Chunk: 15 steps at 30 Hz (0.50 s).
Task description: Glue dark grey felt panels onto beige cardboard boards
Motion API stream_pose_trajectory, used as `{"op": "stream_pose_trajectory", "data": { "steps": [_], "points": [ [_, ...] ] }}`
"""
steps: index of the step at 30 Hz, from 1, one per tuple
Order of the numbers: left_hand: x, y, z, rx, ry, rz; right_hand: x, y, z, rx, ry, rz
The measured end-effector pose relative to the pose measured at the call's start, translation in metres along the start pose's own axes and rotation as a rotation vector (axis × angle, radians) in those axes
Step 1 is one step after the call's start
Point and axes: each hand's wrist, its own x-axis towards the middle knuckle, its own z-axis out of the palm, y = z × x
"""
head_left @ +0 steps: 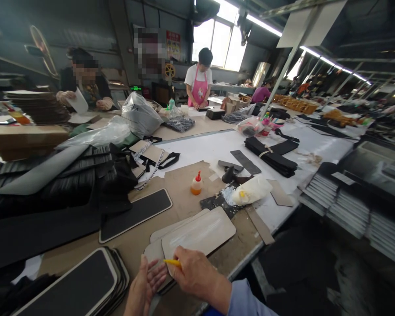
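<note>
My right hand (197, 272) is closed around a slim yellow tool (172, 262); only part of it shows, so I cannot tell its exact kind. Beneath it lies the near end of a pale, round-cornered board (200, 230), which has a whitish smear along its top. Similar boards lie fanned out under this one. My left hand (148, 281) is open, palm turned up, beside the boards' near left corner. Past the boards stand a small bottle (196, 184) of orange liquid with a red tip and a white plastic container (252, 192) lying on its side by white residue.
A stack of black panels with pale rims (72, 285) lies at the near left, and a single such panel (136, 215) beyond it. Piled black material (52, 184) fills the left. A tied black bundle (271, 156) lies farther right. Two people work across the tables.
</note>
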Motion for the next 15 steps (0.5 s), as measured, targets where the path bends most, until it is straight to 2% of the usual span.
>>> {"op": "stream_pose_trajectory", "data": {
  "steps": [2,5,10,12,15],
  "points": [
    [0.003,-0.003,-0.002,0.039,0.052,0.000,-0.003,0.016,-0.008,0.145,0.093,0.064],
    [0.009,-0.009,-0.002,0.107,0.106,-0.002,-0.010,0.060,-0.044,0.352,0.283,0.235],
    [0.025,-0.017,-0.001,0.199,0.118,0.015,-0.029,0.143,-0.109,0.328,0.568,0.460],
    [0.031,-0.019,0.001,0.271,0.142,0.037,-0.034,0.168,-0.121,0.339,0.621,0.549],
    [0.034,-0.019,0.006,0.422,0.163,0.088,-0.035,0.188,-0.122,0.349,0.639,0.614]
  ]
}}
